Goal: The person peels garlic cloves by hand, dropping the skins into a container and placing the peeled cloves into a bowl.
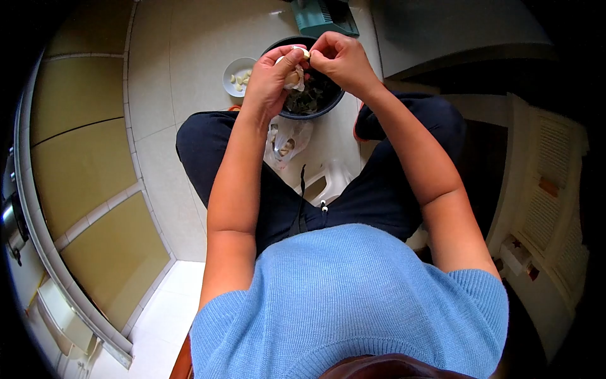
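Note:
My left hand [270, 79] is closed around a pale garlic clove [305, 54], pinched near the fingertips, and a garlic bulb [293, 79] with papery skin rests lower in the same hand. The fingers of my right hand [344, 62] are pinched together at the clove's right end, touching it; any bit of skin between them is too small to make out. Both hands are over a dark basin [329, 104] holding dark leafy scraps and peelings. Just left of it stands a white bowl [226, 81] with several peeled cloves inside.
A clear plastic bag [297, 136] with garlic in it lies on the floor between my legs, near a white plastic stool [334, 180]. Behind the basin is a green dustpan [322, 22]. Yellowish cabinet doors [85, 155] line the left side.

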Demonstrator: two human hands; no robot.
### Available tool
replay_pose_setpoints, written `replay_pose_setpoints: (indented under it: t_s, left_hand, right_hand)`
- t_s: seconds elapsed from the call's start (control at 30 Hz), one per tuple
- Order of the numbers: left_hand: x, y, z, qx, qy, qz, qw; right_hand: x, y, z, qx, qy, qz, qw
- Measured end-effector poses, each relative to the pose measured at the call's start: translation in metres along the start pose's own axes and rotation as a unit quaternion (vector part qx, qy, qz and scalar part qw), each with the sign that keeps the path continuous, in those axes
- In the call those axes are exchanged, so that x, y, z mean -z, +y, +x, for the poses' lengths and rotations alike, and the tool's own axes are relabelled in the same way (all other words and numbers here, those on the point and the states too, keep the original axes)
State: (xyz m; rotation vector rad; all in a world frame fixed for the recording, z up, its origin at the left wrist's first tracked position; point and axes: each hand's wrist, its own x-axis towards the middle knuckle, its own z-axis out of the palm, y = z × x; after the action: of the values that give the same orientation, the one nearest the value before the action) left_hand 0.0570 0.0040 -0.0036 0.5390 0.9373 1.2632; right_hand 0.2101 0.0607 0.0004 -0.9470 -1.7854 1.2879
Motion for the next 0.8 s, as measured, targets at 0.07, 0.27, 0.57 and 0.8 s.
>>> replay_pose_setpoints:
  t_s: [0.07,0.27,0.57,0.8]
  left_hand:
    - [-0.001,0.002,-0.001,-0.005,0.004,0.005,1.0]
    - [0.0,0.005,-0.003,-0.009,0.015,0.014,1.0]
    - [0.0,0.004,-0.002,-0.018,0.02,0.046,0.999]
    - [0.0,0.008,-0.002,-0.003,-0.007,0.048,0.999]
  right_hand:
    - [0.003,-0.004,0.001,0.03,0.023,-0.066,0.997]
    - [0.004,0.002,0.002,0.055,0.029,-0.021,0.998]
    - [0.002,0.001,-0.001,0.024,-0.025,-0.029,0.999]
    - [0.003,-0.01,-0.001,0.082,0.002,-0.107,0.991]
